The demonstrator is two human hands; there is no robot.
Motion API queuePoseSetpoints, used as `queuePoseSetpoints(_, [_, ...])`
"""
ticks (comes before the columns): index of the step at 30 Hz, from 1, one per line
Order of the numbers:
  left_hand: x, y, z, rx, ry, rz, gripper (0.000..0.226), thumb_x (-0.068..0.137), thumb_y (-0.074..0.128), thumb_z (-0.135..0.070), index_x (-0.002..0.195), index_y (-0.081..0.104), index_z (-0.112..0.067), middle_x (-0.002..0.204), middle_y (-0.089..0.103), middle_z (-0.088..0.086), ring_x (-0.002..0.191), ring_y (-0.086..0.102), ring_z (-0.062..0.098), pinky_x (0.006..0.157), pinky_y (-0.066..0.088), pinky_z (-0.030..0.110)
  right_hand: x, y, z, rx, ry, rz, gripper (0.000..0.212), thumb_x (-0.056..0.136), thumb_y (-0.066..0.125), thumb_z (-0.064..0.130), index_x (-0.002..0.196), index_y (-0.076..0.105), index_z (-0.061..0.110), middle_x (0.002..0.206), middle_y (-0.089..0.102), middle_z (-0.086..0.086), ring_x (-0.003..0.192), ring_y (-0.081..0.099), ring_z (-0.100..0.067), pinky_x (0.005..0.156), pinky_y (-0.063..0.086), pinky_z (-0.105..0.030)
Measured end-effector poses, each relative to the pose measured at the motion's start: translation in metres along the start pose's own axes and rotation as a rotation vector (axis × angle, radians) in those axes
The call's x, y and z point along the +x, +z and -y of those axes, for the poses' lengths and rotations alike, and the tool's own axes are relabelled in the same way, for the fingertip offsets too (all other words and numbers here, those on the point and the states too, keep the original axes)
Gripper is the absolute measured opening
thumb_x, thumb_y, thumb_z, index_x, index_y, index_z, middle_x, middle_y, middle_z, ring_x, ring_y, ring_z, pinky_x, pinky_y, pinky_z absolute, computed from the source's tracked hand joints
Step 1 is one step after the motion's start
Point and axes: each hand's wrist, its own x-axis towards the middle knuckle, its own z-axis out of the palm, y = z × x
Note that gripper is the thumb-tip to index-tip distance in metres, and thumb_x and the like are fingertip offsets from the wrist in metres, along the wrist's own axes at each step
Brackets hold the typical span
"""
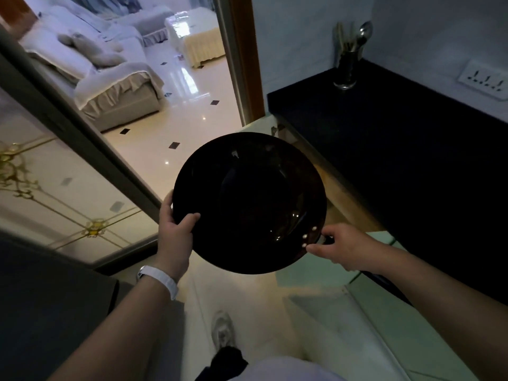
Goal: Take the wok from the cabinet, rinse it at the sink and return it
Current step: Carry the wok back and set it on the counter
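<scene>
A round black wok (248,202) hangs in the air in front of me, its hollow facing up, with three pale rivets near its right rim. My left hand (176,232) grips the wok's left rim, thumb over the edge. My right hand (341,247) is closed around the handle base at the wok's lower right rim; the handle itself is mostly hidden under the hand. The wok is held over the floor beside the dark countertop (398,149). No sink is in view.
A metal utensil holder (347,67) with a ladle stands at the counter's far end, and a wall socket (483,78) sits to its right. A glass sliding door (55,188) is on the left. A doorway (176,105) opens onto a living room with sofas.
</scene>
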Motion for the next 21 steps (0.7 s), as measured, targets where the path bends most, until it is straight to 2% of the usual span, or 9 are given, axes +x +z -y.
queuePoseSetpoints(3, [0.048,-0.007,0.006,-0.062,-0.028,0.058,0.058,0.097,0.053,0.002,0.133,0.049,-0.043,0.126,0.057,0.001,0.107,0.063,0.025,0.075,0.059,0.029,0.026,0.003,0.021,0.020,0.056,-0.024,0.044,0.066,0.074,0.067,0.096,0.074,0.035,0.048,0.050,0.012,0.040,0.042,-0.006,0.041,0.035,-0.025])
queuePoseSetpoints(5, [0.087,-0.013,0.009,-0.093,-0.068,0.089,0.060,0.097,0.052,0.005,0.137,0.046,-0.040,0.128,0.055,0.004,0.110,0.062,0.031,0.077,0.061,0.034,0.049,0.008,0.038,0.019,0.081,-0.057,0.052,0.064,0.072,0.070,0.099,0.073,0.031,0.054,0.051,0.009,0.042,0.041,-0.009,0.042,0.034,-0.027])
queuePoseSetpoints(8, [0.151,-0.025,0.013,-0.090,-0.112,0.165,0.061,0.096,0.053,0.004,0.138,0.045,-0.039,0.129,0.053,0.001,0.115,0.060,0.033,0.083,0.060,0.041,0.089,0.022,0.066,-0.002,0.125,-0.122,0.038,0.079,0.074,0.058,0.100,0.072,0.026,0.071,0.064,0.001,0.044,0.053,-0.007,0.041,0.043,-0.028])
queuePoseSetpoints(10, [0.193,-0.035,0.009,-0.076,-0.122,0.191,0.060,0.097,0.053,0.003,0.139,0.044,-0.038,0.129,0.054,0.001,0.116,0.059,0.031,0.080,0.061,0.037,0.112,0.032,0.090,-0.024,0.141,-0.175,0.026,0.083,0.074,0.052,0.097,0.074,0.030,0.082,0.073,0.004,0.060,0.068,-0.006,0.051,0.056,-0.029])
queuePoseSetpoints(11, [0.213,-0.038,0.005,-0.066,-0.116,0.204,0.060,0.097,0.053,0.004,0.141,0.043,-0.035,0.129,0.054,0.001,0.115,0.060,0.030,0.077,0.061,0.034,0.124,0.037,0.102,-0.027,0.146,-0.198,0.022,0.085,0.074,0.050,0.096,0.074,0.031,0.078,0.074,0.008,0.063,0.069,-0.003,0.051,0.055,-0.024])
queuePoseSetpoints(13, [0.249,-0.043,0.000,-0.036,-0.108,0.232,0.061,0.096,0.051,0.006,0.145,0.041,-0.029,0.127,0.056,0.003,0.108,0.064,0.023,0.072,0.060,0.028,0.143,0.044,0.125,0.002,0.164,-0.222,0.018,0.087,0.073,0.046,0.097,0.073,0.031,0.059,0.069,0.018,0.049,0.062,0.006,0.041,0.043,-0.013])
queuePoseSetpoints(15, [0.281,-0.043,-0.005,-0.058,-0.115,0.255,0.061,0.096,0.049,0.010,0.145,0.042,-0.026,0.121,0.058,0.003,0.092,0.071,0.011,0.064,0.058,0.021,0.159,0.048,0.143,0.028,0.179,-0.264,0.017,0.088,0.073,0.044,0.099,0.073,0.030,0.051,0.063,0.025,0.042,0.056,0.008,0.038,0.038,-0.009])
queuePoseSetpoints(17, [0.308,-0.040,-0.011,-0.101,-0.139,0.295,0.061,0.095,0.048,0.012,0.143,0.043,-0.026,0.118,0.059,0.004,0.079,0.073,0.005,0.061,0.058,0.021,0.171,0.052,0.156,0.050,0.192,-0.311,0.018,0.087,0.073,0.044,0.100,0.073,0.031,0.049,0.061,0.026,0.041,0.054,0.008,0.039,0.037,-0.009])
queuePoseSetpoints(21, [0.347,-0.029,-0.015,-0.141,-0.166,0.376,0.060,0.095,0.047,0.012,0.143,0.044,-0.024,0.119,0.060,0.005,0.078,0.073,0.006,0.059,0.058,0.022,0.183,0.053,0.174,0.067,0.250,-0.379,0.015,0.084,0.073,0.051,0.092,0.072,0.038,0.060,0.067,0.027,0.046,0.060,0.004,0.041,0.042,-0.013])
